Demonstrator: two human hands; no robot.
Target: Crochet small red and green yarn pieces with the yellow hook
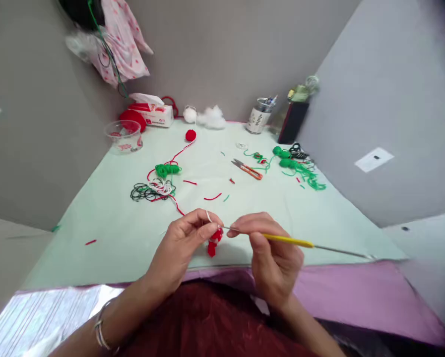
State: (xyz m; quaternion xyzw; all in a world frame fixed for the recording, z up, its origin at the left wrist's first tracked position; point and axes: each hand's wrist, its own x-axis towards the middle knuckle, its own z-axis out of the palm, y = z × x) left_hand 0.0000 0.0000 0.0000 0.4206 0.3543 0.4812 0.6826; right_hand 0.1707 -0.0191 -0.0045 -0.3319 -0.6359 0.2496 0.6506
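Observation:
My left hand [187, 243] pinches a small red and white crochet piece [212, 247] between thumb and fingers. A strand of white yarn passes over its index finger. My right hand [269, 253] is closed around the yellow handle of a crochet hook [287, 240]. The hook's thin tip points left and meets the top of the crochet piece; the stitch there is too small to make out. From the left hand, red yarn [179, 208] runs back over the table toward a red yarn ball [190, 135].
Thread snips [247, 169] lie mid-table among yarn scraps. Green yarn [167, 170] and tangled black and white yarn [151, 190] lie to the left. Green pieces [300, 171] lie right. At the back stand a plastic tub [124, 139], a tissue box [157, 115] and a pen can [259, 118].

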